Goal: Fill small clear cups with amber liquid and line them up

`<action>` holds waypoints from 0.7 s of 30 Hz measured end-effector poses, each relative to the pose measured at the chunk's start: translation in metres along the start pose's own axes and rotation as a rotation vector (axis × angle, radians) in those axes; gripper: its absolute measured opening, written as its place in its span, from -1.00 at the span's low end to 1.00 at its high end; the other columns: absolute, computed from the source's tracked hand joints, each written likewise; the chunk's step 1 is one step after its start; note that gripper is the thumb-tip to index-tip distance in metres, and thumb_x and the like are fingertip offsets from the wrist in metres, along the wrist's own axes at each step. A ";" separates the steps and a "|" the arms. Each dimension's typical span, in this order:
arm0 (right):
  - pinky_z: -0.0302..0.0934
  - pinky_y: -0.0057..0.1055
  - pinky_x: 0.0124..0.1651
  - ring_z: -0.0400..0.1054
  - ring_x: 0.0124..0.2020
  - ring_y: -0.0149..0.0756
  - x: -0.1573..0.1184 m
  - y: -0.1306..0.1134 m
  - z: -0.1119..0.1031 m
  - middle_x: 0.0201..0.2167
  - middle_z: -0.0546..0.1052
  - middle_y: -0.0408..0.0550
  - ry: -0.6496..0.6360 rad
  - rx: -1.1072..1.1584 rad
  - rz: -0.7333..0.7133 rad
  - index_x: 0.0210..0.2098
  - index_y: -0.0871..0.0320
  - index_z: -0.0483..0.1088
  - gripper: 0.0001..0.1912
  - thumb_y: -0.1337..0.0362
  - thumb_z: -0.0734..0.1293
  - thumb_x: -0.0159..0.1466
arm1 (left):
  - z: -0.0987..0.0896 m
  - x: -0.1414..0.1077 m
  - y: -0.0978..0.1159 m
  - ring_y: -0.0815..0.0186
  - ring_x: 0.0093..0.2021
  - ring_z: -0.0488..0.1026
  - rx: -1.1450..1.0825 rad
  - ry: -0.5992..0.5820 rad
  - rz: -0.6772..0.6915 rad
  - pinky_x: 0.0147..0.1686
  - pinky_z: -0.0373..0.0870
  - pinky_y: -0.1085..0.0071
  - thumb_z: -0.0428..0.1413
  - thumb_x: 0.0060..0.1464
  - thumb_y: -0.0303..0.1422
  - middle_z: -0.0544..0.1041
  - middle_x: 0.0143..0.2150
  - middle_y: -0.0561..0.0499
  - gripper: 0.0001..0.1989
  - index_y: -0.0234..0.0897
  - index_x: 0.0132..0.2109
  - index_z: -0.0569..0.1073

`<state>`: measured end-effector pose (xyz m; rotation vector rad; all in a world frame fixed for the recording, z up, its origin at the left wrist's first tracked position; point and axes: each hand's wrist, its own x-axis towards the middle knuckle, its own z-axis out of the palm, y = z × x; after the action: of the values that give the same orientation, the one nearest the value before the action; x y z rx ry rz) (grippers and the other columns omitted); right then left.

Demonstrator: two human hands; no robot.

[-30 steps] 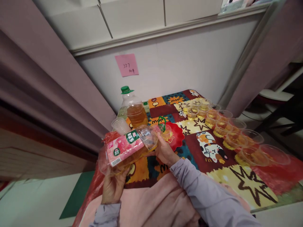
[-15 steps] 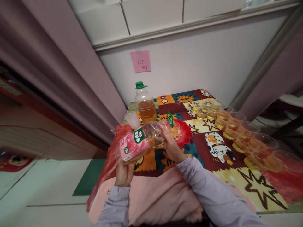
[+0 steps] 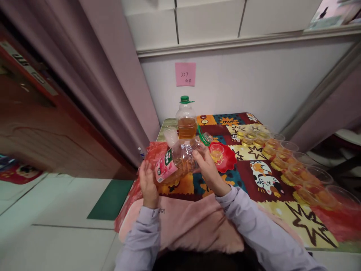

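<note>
A large clear juice bottle (image 3: 166,165) with a pink and green label lies tilted between my hands, its neck toward the upper right. A little amber liquid shows inside, and a green handle ring (image 3: 200,132) is at its neck. My right hand (image 3: 207,165) grips the shoulder near the neck. At the bottle's base, my left hand (image 3: 148,185) presses with its fingers pointing up. Just beyond the neck, a red scalloped plate (image 3: 229,162) holds a clear plastic cup (image 3: 217,151) with some yellow liquid.
Behind stands a capped juice bottle (image 3: 186,126) of amber liquid, beside stacked clear cups (image 3: 170,136). Rows of cups with yellow liquid (image 3: 291,171) line the table's right side. Red plastic (image 3: 129,201) hangs over the left edge. A pink note (image 3: 185,74) is on the wall.
My left hand has shifted from under the bottle's base to its end, fingers now upright. The bottle has turned, its neck and green handle now pointing farther away. The view has swung left.
</note>
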<state>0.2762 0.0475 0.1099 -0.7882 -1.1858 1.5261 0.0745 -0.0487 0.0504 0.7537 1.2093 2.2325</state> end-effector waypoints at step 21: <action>0.37 -0.03 0.43 0.53 0.40 0.19 0.080 -0.030 -0.120 0.38 0.59 0.37 -0.057 -1.557 -0.023 0.43 0.24 0.45 -0.30 0.02 0.56 0.45 | 0.015 0.046 0.060 -0.31 0.66 0.24 0.669 -0.510 0.173 0.62 0.13 -0.21 0.67 -0.27 0.10 0.32 0.65 -0.33 0.41 -0.13 0.64 0.26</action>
<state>0.3721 0.1599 0.1081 -1.6461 -2.3613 0.3152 0.0420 -0.0393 0.1192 1.6145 1.6568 1.5652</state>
